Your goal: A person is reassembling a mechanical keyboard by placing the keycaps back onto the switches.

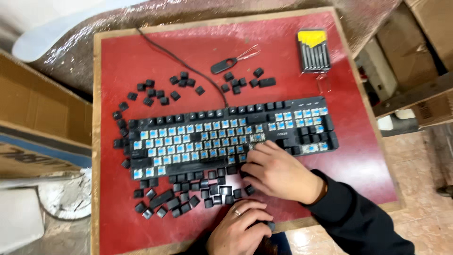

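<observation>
From the head camera, a long black keyboard (226,137) with most of its key tops pulled off lies across the middle of a red square table top (358,156). Small blue and white switches show where the tops are gone. The right hand (278,172) rests on the lower edge of the keyboard, fingers bent and spread over the switches. Whether it pinches anything cannot be told.

The left hand (238,226), with a ring on one finger, sits at the near edge of the table. It is curled around a small dark thing (266,225), mostly hidden.

A pile of loose black key caps (188,191) lies just below the keyboard, right beside both hands. More loose black key caps (158,92) are scattered above the keyboard and down its left side. A thin black cable (184,61) runs from the keyboard to the far edge. Near it lies a black wire key puller (231,61). A set of small screwdrivers in a yellow and black case (313,49) sits at the far right corner. Brown cardboard boxes (37,108) stand around the table.
</observation>
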